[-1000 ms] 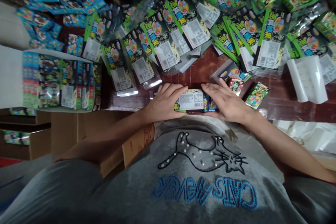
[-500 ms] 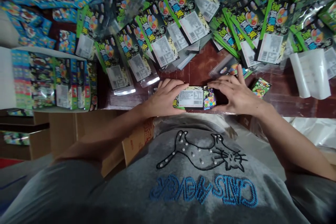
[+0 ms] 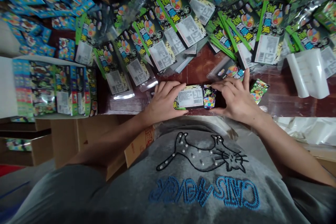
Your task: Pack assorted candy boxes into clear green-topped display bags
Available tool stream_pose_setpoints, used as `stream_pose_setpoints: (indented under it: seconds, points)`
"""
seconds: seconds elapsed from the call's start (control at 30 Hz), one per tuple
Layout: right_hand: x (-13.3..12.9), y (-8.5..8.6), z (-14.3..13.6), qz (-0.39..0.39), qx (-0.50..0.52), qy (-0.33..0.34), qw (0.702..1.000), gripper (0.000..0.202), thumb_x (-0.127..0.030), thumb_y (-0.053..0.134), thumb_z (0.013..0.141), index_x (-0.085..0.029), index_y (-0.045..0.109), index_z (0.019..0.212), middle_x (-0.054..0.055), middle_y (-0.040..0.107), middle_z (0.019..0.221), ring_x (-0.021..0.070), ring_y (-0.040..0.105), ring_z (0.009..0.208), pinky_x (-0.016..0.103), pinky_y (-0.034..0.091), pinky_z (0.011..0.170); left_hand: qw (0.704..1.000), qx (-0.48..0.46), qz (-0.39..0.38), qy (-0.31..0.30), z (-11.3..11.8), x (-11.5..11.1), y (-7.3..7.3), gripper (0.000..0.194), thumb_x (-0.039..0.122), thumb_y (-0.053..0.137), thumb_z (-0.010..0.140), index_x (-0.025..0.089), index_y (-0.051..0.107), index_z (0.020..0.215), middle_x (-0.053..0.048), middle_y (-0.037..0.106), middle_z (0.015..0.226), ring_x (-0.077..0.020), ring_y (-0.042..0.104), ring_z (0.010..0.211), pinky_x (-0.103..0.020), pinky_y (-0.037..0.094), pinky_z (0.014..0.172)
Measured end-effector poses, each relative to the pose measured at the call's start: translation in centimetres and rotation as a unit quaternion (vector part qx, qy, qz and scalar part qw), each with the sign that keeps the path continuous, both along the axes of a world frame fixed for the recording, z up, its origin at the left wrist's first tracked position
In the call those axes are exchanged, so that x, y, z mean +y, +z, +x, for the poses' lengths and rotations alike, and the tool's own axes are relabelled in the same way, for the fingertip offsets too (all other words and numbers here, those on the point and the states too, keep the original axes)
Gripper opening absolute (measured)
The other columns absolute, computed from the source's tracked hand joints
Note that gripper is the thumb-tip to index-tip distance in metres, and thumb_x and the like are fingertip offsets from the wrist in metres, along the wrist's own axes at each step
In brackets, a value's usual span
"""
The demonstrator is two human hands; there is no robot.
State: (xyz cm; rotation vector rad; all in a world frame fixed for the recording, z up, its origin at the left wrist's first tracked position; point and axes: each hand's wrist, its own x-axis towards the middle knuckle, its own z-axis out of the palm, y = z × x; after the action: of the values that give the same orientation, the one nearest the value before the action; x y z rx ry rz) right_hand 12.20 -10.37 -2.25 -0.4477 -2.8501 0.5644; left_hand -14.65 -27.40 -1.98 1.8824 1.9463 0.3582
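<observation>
At the table's front edge lies a black package (image 3: 191, 97) with a white printed label, its long side along the edge. My left hand (image 3: 168, 100) is closed around its left end, thumb along the near side and fingers along the far side. A small purple and black box (image 3: 209, 95) meets the package's right end. My right hand (image 3: 233, 94) holds this box at its right side between thumb and fingers, forefinger at the far corner. Whether the box reaches inside the package, I cannot tell. Just beyond my right hand lies a small green box (image 3: 259, 90).
Several black and green packages (image 3: 161, 54) overlap across the back of the table (image 3: 195, 65). A white carton (image 3: 22, 113) of upright packages stands left, with blue packets (image 3: 67, 48) behind. White plastic sheeting (image 3: 308, 73) lies right.
The small box shows a different printed side, with a dark figure at its top, so it has turned or tilted. My right hand has shifted slightly; my left keeps its hold.
</observation>
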Motion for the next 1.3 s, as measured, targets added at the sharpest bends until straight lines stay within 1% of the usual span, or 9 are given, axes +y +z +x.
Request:
stream_pose_setpoints:
  seconds: [0.23, 0.37, 0.5, 0.67, 0.8, 0.9, 1.0, 1.13, 1.3]
  points:
    - [-1.2, -1.9, 1.0, -0.032, 0.048, 0.005, 0.998, 0.108, -0.070, 0.063, 0.098, -0.028, 0.003, 0.177, 0.017, 0.065, 0.152, 0.0386, 0.062, 0.139, 0.079, 0.008, 0.132, 0.999, -0.012, -0.008, -0.036, -0.7, 0.4, -0.1, 0.087, 0.046, 0.084, 0.079, 0.021, 0.052, 0.156, -0.014, 0.059, 0.144, -0.0349, 0.053, 0.129, -0.052, 0.043, 0.115]
    - [-1.5, -1.5, 1.5, -0.048, 0.051, -0.005, 0.998, 0.108, -0.070, 0.065, 0.096, -0.027, 0.009, 0.177, 0.018, 0.066, 0.148, 0.0398, 0.060, 0.141, 0.077, 0.010, 0.133, 0.998, -0.017, -0.006, -0.057, -1.2, 0.6, 0.3, 0.088, 0.044, 0.084, 0.078, 0.022, 0.052, 0.156, -0.013, 0.059, 0.145, -0.0342, 0.053, 0.129, -0.050, 0.043, 0.115]
    - [-1.4, -1.4, 0.7, -0.042, 0.046, 0.034, 0.997, 0.106, -0.072, 0.062, 0.097, -0.022, 0.012, 0.177, 0.020, 0.066, 0.150, 0.0390, 0.060, 0.141, 0.075, 0.007, 0.134, 0.996, -0.009, -0.005, -0.089, -1.1, 1.1, 0.2, 0.088, 0.046, 0.083, 0.078, 0.023, 0.051, 0.157, -0.014, 0.060, 0.145, -0.0354, 0.053, 0.129, -0.052, 0.042, 0.114]
    - [-2.2, -1.8, -0.3, -0.021, 0.005, 0.044, 0.999, 0.115, -0.084, 0.047, 0.095, -0.015, 0.002, 0.177, 0.027, 0.044, 0.171, 0.0427, 0.043, 0.159, 0.078, 0.008, 0.132, 0.996, 0.011, 0.007, -0.085, -0.6, 1.1, -0.3, 0.092, 0.051, 0.085, 0.079, 0.023, 0.049, 0.159, -0.015, 0.059, 0.147, -0.0369, 0.053, 0.130, -0.052, 0.042, 0.113]
    - [-0.3, -0.1, 1.6, -0.010, -0.036, 0.086, 0.996, 0.111, -0.083, 0.043, 0.098, -0.018, 0.000, 0.177, 0.024, 0.028, 0.178, 0.0443, 0.029, 0.165, 0.083, 0.003, 0.129, 0.997, 0.038, -0.019, -0.057, -0.5, 0.9, -0.2, 0.094, 0.053, 0.087, 0.078, 0.024, 0.049, 0.159, -0.015, 0.059, 0.147, -0.0384, 0.053, 0.129, -0.053, 0.042, 0.110]
    - [3.0, 1.1, 3.6, 0.008, -0.046, 0.073, 0.996, 0.094, -0.062, 0.054, 0.103, -0.022, 0.012, 0.177, 0.019, 0.030, 0.179, 0.0450, 0.022, 0.168, 0.081, -0.003, 0.130, 0.997, 0.042, -0.026, -0.053, -0.8, 1.0, 0.0, 0.094, 0.052, 0.087, 0.078, 0.025, 0.049, 0.159, -0.015, 0.059, 0.147, -0.0380, 0.052, 0.129, -0.053, 0.041, 0.110]
    - [5.0, 0.9, 3.6, 0.014, -0.043, 0.107, 0.993, 0.071, -0.043, 0.059, 0.104, -0.022, 0.038, 0.169, 0.018, 0.057, 0.164, 0.0426, 0.043, 0.158, 0.080, -0.002, 0.131, 0.998, 0.030, -0.029, -0.054, -0.6, 1.5, 0.0, 0.095, 0.051, 0.089, 0.076, 0.023, 0.051, 0.158, -0.015, 0.059, 0.146, -0.0377, 0.052, 0.128, -0.052, 0.041, 0.111]
    - [4.2, -0.7, 0.8, -0.013, -0.012, 0.099, 0.995, 0.067, -0.058, 0.066, 0.100, -0.019, 0.058, 0.153, 0.017, 0.069, 0.147, 0.0377, 0.061, 0.140, 0.078, 0.009, 0.133, 0.999, 0.008, -0.019, -0.040, 0.4, 2.0, -0.5, 0.098, 0.050, 0.090, 0.075, 0.019, 0.049, 0.159, -0.015, 0.057, 0.145, -0.0374, 0.051, 0.129, -0.052, 0.041, 0.113]
    - [2.0, -2.0, -1.0, -0.025, 0.032, 0.054, 0.998, 0.075, -0.069, 0.064, 0.097, -0.017, 0.060, 0.151, 0.020, 0.066, 0.150, 0.0383, 0.064, 0.137, 0.076, 0.022, 0.132, 1.000, 0.008, 0.008, -0.010, 1.1, 2.1, -1.0, 0.098, 0.048, 0.089, 0.077, 0.020, 0.046, 0.161, -0.016, 0.055, 0.146, -0.0383, 0.050, 0.130, -0.053, 0.040, 0.115]
